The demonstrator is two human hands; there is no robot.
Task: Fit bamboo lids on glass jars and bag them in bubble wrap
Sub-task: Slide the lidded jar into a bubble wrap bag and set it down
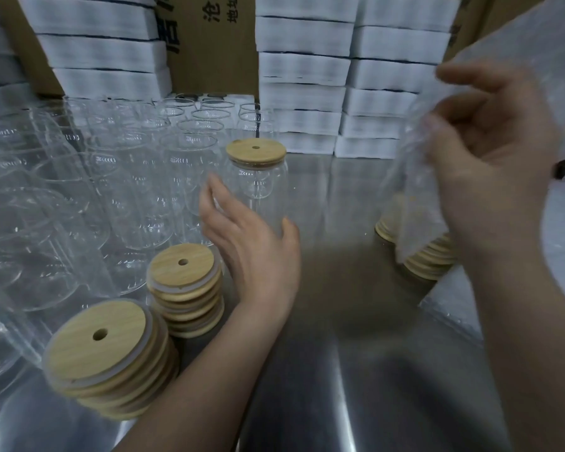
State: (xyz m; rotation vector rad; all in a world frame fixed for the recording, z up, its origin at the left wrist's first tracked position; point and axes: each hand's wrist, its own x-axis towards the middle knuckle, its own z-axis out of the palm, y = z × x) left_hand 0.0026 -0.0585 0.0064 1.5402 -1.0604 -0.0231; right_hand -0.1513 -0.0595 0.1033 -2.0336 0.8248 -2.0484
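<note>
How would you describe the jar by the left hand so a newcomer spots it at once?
Start at the steel table, with its crowd of open glass jars on the left. At that crowd's right edge, just beyond the left hand, stands the lidded jar. It alone wears a bamboo lid.

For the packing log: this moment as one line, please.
left hand: open, at lidded jar | right hand: grips bubble-wrap bag | stage: not yet bagged

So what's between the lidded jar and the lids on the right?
Nothing: only bare table separates the lidded jar and those lids, per the head view.
</note>
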